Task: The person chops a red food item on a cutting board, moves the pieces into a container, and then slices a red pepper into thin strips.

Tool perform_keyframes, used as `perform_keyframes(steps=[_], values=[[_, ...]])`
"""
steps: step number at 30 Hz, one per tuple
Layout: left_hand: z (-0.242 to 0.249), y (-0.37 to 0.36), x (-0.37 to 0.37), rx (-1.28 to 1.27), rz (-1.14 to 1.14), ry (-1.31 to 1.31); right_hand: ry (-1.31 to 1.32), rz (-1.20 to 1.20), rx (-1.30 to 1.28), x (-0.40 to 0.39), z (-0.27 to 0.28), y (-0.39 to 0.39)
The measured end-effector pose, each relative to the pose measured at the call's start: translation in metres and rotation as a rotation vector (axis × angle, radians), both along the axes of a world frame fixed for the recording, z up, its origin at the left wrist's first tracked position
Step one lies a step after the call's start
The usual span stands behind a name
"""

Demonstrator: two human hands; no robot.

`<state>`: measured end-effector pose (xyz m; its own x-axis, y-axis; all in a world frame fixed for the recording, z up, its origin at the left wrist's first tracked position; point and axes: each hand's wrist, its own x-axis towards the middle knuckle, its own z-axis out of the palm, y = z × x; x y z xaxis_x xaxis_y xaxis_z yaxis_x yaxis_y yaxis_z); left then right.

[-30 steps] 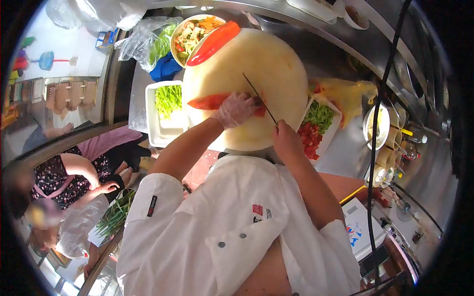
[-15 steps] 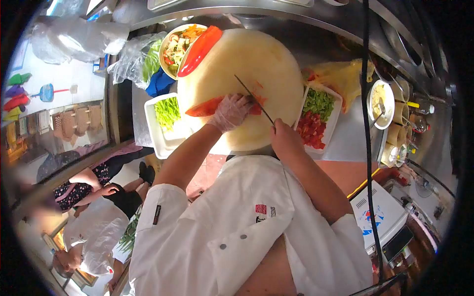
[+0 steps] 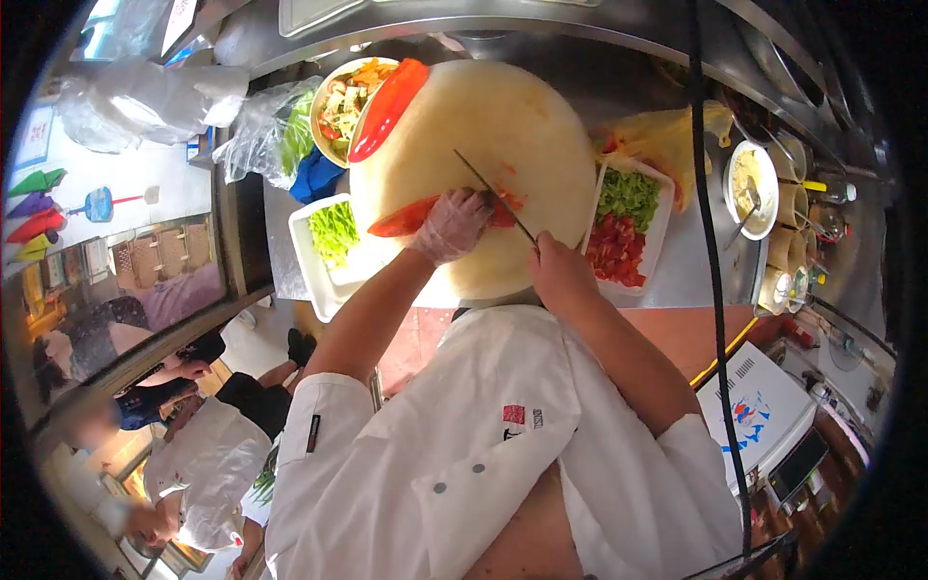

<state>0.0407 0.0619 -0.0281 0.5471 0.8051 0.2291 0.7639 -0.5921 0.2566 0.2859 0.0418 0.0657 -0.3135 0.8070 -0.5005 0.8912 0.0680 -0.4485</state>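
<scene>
My left hand (image 3: pixel 454 224), in a clear plastic glove, presses a long red pepper piece (image 3: pixel 394 218) flat on the round cutting board (image 3: pixel 512 106). My fingers are curled over its right end, beside the blade. My right hand (image 3: pixel 563 271) is closed round the handle of a kitchen knife (image 3: pixel 495 195). The blade slants up and left across the pepper's end, and red shreds (image 3: pixel 510 200) lie just past it. Another large red pepper piece (image 3: pixel 391 108) rests at the board's upper left edge.
Left of the board are a bowl of mixed cut vegetables (image 3: pixel 329 111) and a white tray (image 3: pixel 333 290) with green strips. On the right, another tray (image 3: pixel 660 198) holds chopped green and red pieces. A black cable (image 3: pixel 710 222) hangs at right. Other people (image 3: pixel 213 464) are at lower left.
The camera view has shifted slightly. A few more red shreds show beside the blade; my left hand still presses the pepper and my right still holds the knife.
</scene>
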Motion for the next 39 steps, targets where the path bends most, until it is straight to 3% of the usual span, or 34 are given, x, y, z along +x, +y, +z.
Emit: perform_keyframes(steps=[1, 4, 7, 10, 13, 16, 19, 22, 28, 31, 34, 39], values=[[0.000, 0.001, 0.002, 0.005, 0.003, 0.005, 0.012, -0.007, -0.034, 0.001, 0.009, 0.002], [0.008, 0.000, 0.003, 0.011, 0.002, -0.034, 0.035, -0.006, 0.092, -0.002, -0.036, -0.005], [-0.007, 0.000, -0.002, 0.026, -0.029, -0.004, 0.038, 0.004, 0.038, -0.007, 0.003, 0.000], [-0.008, -0.002, 0.002, 0.040, 0.031, -0.115, 0.009, -0.019, -0.020, -0.007, -0.017, -0.001], [-0.005, -0.004, -0.003, -0.081, 0.021, 0.006, -0.001, -0.009, 0.036, -0.014, -0.014, 0.001], [0.005, -0.001, -0.004, 0.033, 0.001, -0.087, 0.017, -0.025, 0.010, -0.009, 0.009, -0.004], [0.007, -0.006, -0.006, 0.001, 0.037, 0.003, 0.062, -0.013, 0.148, -0.009, -0.036, -0.011], [0.010, -0.001, -0.010, -0.013, -0.029, -0.091, 0.026, -0.001, 0.039, -0.015, -0.002, -0.003], [0.005, -0.006, -0.015, -0.056, 0.028, 0.004, 0.049, -0.010, 0.111, -0.016, -0.031, -0.010], [-0.005, -0.006, -0.017, -0.032, 0.022, 0.028, 0.011, 0.055, 0.078, -0.014, -0.003, -0.012], [0.008, -0.012, -0.015, -0.016, 0.098, -0.015, -0.039, 0.048, 0.071, -0.018, -0.030, -0.012], [-0.004, -0.006, -0.027, 0.036, 0.024, -0.065, -0.021, 0.034, 0.003, -0.025, 0.007, -0.003]])
